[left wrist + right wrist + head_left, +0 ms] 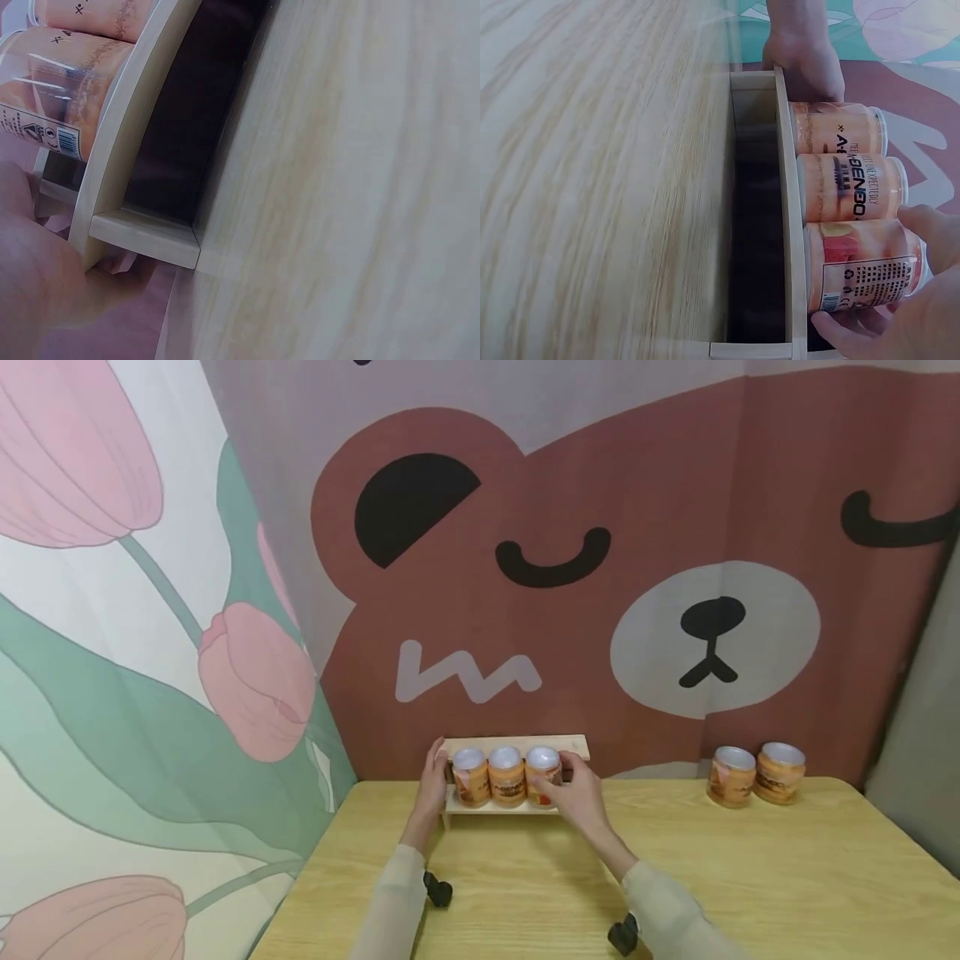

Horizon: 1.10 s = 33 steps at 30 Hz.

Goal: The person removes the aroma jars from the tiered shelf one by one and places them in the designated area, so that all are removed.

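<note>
Three orange cans stand side by side on the lower shelf of a small light wooden rack point(517, 747) at the table's back edge. My right hand point(582, 793) holds the rightmost can point(543, 777) between thumb and fingers; in the right wrist view that can point(866, 264) stands at the end of the row, beside the middle can point(853, 187). My left hand point(431, 789) grips the rack's left end, next to the left can point(471, 778). The left wrist view shows the fingers of this hand point(45, 277) around the rack's end piece point(146, 238).
Two more orange cans, one point(731, 777) beside the other point(780, 773), stand at the back right of the wooden table point(675, 860). Behind the table hangs a curtain with a bear print point(600, 635); a tulip-patterned one point(255, 685) is at the left.
</note>
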{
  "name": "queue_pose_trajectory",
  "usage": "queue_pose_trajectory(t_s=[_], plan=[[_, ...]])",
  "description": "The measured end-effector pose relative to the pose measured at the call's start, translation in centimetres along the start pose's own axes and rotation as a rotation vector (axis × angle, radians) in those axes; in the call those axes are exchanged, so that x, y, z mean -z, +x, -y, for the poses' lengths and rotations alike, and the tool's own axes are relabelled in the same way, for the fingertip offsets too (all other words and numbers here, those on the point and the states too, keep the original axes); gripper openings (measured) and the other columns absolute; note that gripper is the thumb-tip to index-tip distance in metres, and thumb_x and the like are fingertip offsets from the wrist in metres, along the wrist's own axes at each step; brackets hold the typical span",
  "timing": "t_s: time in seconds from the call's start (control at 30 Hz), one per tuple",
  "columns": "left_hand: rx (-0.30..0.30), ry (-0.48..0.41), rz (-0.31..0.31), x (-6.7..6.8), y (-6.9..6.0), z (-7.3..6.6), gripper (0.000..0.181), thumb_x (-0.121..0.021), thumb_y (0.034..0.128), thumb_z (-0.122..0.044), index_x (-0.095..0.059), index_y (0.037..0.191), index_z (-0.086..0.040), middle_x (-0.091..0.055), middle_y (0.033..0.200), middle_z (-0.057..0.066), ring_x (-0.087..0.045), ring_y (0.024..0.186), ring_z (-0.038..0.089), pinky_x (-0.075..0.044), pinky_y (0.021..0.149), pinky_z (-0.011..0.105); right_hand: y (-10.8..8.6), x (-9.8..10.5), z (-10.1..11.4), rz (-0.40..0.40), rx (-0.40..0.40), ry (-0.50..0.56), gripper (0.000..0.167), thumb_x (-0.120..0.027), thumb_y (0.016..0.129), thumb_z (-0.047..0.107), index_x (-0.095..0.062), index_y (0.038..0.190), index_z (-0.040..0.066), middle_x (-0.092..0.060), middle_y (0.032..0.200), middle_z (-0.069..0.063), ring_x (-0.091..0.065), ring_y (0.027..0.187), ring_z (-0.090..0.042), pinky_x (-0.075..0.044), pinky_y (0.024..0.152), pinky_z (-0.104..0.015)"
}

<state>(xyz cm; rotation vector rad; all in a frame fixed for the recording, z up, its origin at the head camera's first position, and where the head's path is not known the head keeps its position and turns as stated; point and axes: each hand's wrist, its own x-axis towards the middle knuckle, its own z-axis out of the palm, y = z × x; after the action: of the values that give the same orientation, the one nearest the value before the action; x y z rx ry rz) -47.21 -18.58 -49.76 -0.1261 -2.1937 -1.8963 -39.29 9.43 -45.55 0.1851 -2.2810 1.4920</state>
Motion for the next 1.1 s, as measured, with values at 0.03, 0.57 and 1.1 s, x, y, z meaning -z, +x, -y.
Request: queue_pose_trajectory(t_s=[0.03, 0.57, 1.1], plan=[[-0.009, 0.002, -0.001, 0.0, 0.1, 0.0, 0.052, -0.034, 0.112, -0.044, -0.03, 0.161, -0.027, -0.028, 0.163, 0.014, -0.023, 0.148, 0.038, -0.019, 0.115, 0.062, 0.1, 0.0, 0.0, -0.007, 0.007, 0.007, 0.064, -0.09, 0.081, 0.029, -0.061, 0.132, 0.001, -0.068, 0.11, -0.012, -0.064, 0.099, -0.026, -0.052, 0.082, -0.043], [-0.009, 0.012, 0.017, -0.4, -0.4, -0.9, 0.053, -0.032, 0.1124, -0.043, -0.029, 0.162, -0.024, -0.026, 0.163, 0.016, -0.023, 0.148, 0.039, -0.02, 0.115, 0.063, -0.2, 0.5, -0.9, -0.078, 0.022, 0.099, 0.056, -0.089, 0.082, 0.023, -0.067, 0.129, 0.003, -0.071, 0.107, -0.012, -0.068, 0.097, -0.028, -0.052, 0.082, -0.041], [-0.002, 0.005, 0.002, -0.2, -0.1, -0.4, 0.053, -0.033, 0.1125, -0.042, -0.03, 0.162, -0.022, -0.023, 0.165, 0.013, -0.018, 0.15, 0.036, -0.015, 0.117, 0.06, -0.4, 2.5, 0.2, -0.112, 0.049, 0.097, 0.061, -0.09, 0.081, 0.031, -0.067, 0.131, 0.006, -0.071, 0.106, -0.011, -0.066, 0.093, -0.028, -0.051, 0.075, -0.035]])
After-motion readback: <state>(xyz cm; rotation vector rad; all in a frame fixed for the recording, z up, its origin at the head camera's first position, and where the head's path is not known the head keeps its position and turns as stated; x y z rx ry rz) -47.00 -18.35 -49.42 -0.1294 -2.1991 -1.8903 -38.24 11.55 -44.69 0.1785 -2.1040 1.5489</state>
